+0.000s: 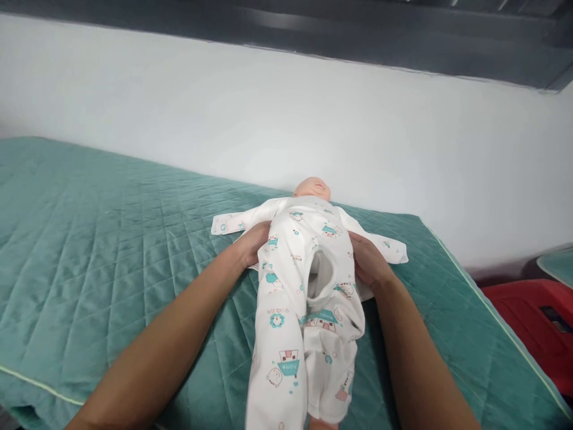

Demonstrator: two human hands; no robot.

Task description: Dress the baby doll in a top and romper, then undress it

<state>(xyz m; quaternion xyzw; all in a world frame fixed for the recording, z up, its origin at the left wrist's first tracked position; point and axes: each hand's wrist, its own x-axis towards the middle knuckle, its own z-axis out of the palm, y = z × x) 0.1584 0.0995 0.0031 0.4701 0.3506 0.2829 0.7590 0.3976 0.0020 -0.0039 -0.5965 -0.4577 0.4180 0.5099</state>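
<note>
A baby doll [312, 187] lies on its back on a green quilted bedspread, its head toward the wall. It wears a white printed baby top [268, 210] with the sleeves spread out to both sides. White split-crotch baby pants [286, 298] with teal animal and house prints cover its legs and lie over the front of its body. My left hand [256, 242] grips the pants at the left side of the waist, fingertips hidden behind the cloth. At the opposite side, my right hand [367, 260] holds them likewise, its fingers partly covered. A bit of the doll's foot shows below one pant leg.
The green quilted bedspread [111, 239] has pale piping along its edges. Behind it rises a white wall [268, 119] with a dark ledge [268, 24] above. A red plastic chair [532, 322] stands beyond the right edge.
</note>
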